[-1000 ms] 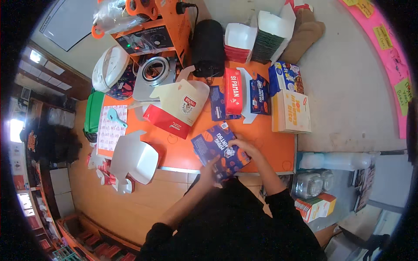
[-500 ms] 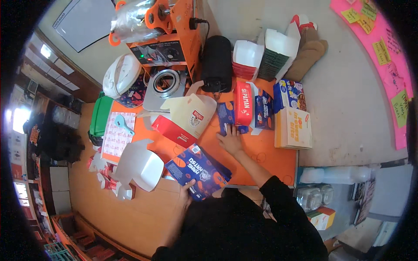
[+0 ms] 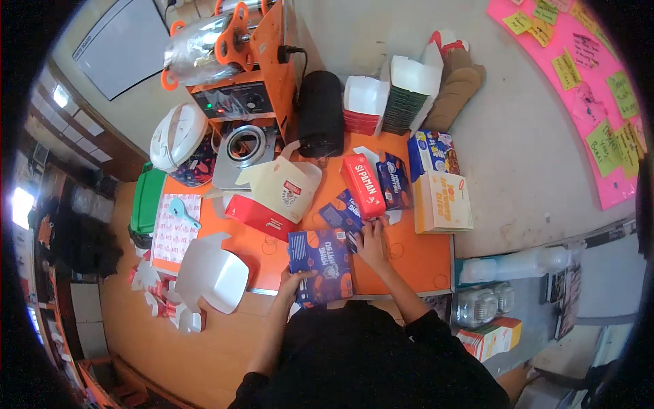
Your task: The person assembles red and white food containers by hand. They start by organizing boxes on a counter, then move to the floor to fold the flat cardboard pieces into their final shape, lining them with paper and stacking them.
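Head view: both hands at the near edge of an orange-topped table [image 3: 412, 267], apart from each other. Left hand [image 3: 291, 283] clamped on the left edge of a flat blue printed cardboard stack with orange patches [image 3: 319, 255], thumb on top; fingers beneath mostly hidden. Stack lies in front of the torso, its lower part at the table's front edge. Right hand [image 3: 372, 247] just beyond the stack's upper right corner, fingers bent and pointing away from the body, near the lower end of a long red carton with white lettering [image 3: 363, 187]. Cannot tell whether the fingers are closed on a card; a dark blue edge shows beside them.

Around them: flat blue printed cardboard [image 3: 340, 210] on the table, left of the red carton and just beyond the stack. Narrow blue printed carton [image 3: 394, 180] on the red carton's right. Open cream-and-red cardboard box [image 3: 276, 198] up and left of the stack. Open white cardboard box [image 3: 221, 276] farther left, at the front edge.
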The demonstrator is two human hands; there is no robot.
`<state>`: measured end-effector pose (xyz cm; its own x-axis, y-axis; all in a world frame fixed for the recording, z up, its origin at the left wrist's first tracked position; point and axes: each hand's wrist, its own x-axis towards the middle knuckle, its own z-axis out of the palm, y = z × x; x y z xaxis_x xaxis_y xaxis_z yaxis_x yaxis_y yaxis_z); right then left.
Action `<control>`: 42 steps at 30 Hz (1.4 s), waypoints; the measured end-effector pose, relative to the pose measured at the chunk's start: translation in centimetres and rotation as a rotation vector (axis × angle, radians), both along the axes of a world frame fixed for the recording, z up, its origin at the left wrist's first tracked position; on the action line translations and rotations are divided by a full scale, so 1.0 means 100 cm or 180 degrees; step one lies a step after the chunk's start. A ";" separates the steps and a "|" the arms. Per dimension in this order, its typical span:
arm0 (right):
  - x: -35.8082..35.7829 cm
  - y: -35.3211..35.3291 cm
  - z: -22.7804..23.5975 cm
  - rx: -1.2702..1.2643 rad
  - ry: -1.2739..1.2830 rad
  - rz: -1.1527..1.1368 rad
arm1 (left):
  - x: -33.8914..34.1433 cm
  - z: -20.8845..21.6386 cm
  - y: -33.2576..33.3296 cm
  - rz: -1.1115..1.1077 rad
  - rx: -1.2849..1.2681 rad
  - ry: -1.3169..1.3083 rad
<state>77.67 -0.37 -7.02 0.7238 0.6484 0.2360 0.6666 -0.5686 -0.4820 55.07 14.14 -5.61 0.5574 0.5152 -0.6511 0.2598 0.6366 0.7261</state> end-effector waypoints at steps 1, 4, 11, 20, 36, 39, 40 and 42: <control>0.003 -0.002 -0.012 -0.0174 -0.0019 -0.0039 | 0.006 0.004 0.000 0.0017 0.0108 -0.0160; 0.000 0.000 -0.027 -0.0709 -0.0320 0.0040 | 0.005 -0.012 0.006 -0.0157 0.0652 0.0278; 0.004 0.016 -0.032 -0.0617 -0.0267 -0.0466 | 0.006 0.026 -0.004 -0.0645 0.3164 0.1776; 0.072 0.013 0.023 0.0962 0.0445 -0.0648 | 0.074 0.026 0.007 -0.1473 0.5141 0.1098; -0.009 -0.038 0.116 0.0343 0.0404 0.2053 | 0.262 0.070 0.008 -0.1995 0.0576 -0.0905; -0.025 -0.048 0.126 0.0152 0.0081 0.1949 | 0.266 0.078 -0.002 -0.2084 0.0619 -0.0932; -0.028 -0.053 0.126 0.0234 0.0065 0.1831 | 0.268 0.079 -0.005 -0.2099 0.0617 -0.0939; -0.033 -0.066 0.128 0.0384 0.0028 0.1574 | 0.269 0.082 -0.013 -0.2136 0.0627 -0.0959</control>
